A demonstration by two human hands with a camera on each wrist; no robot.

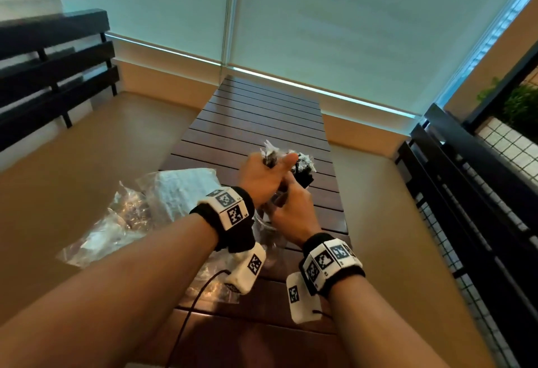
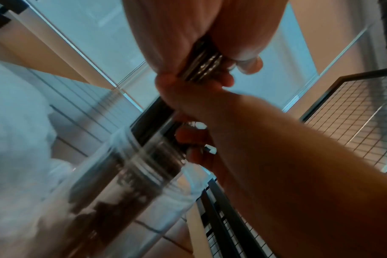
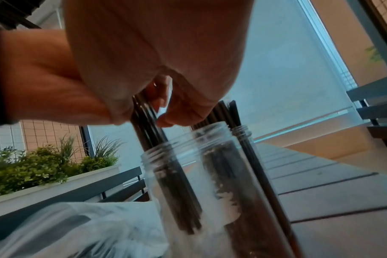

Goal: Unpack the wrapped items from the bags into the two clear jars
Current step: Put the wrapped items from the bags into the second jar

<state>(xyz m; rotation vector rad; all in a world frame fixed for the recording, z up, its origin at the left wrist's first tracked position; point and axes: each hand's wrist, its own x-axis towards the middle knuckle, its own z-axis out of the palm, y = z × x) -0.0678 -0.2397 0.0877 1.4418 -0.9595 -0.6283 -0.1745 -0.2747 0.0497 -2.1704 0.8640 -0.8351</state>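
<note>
— Two hands over the slatted table [image 1: 256, 111]; what's the big stuff?
— Crumpled clear bags [image 1: 163, 193] lie left of the wrists; two clear jars [image 3: 188, 157] stand side by side under the hands, dark wrapped sticks [image 3: 179, 183] upright inside.
— And the grip?
— Left hand [image 1: 262, 175] curls round a bundle of wrapped sticks above the jars; right hand [image 1: 294, 207] just below it, fingers curled on the same bundle.

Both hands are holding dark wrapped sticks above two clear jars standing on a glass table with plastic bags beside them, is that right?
Nearly. The table is dark slatted wood, not glass, as the head view shows. Both the left hand and right hand do hold wrapped sticks over the jars, bags beside.
</note>
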